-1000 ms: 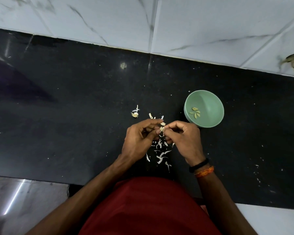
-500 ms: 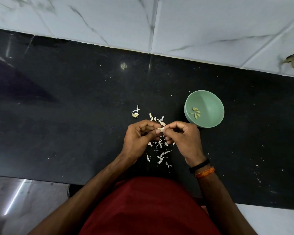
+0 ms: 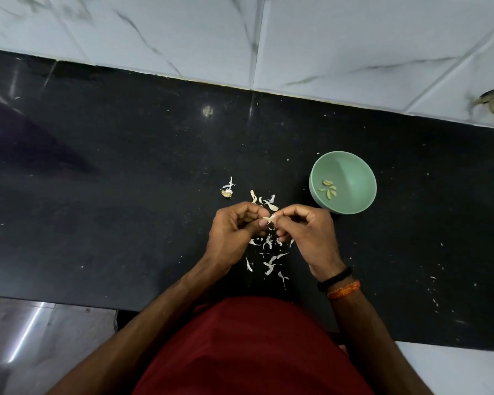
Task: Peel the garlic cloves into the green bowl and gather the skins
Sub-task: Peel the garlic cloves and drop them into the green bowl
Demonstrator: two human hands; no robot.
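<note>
Green bowl (image 3: 354,169) sits just right of the pinch — both hands, left hand (image 3: 230,235) and right hand (image 3: 308,238), clamp one garlic clove (image 3: 269,218), right hand nearer.

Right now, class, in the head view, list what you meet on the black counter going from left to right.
Garlic root stub → left hand → garlic clove pinched between both hands → right hand → green bowl holding peeled cloves.
</note>
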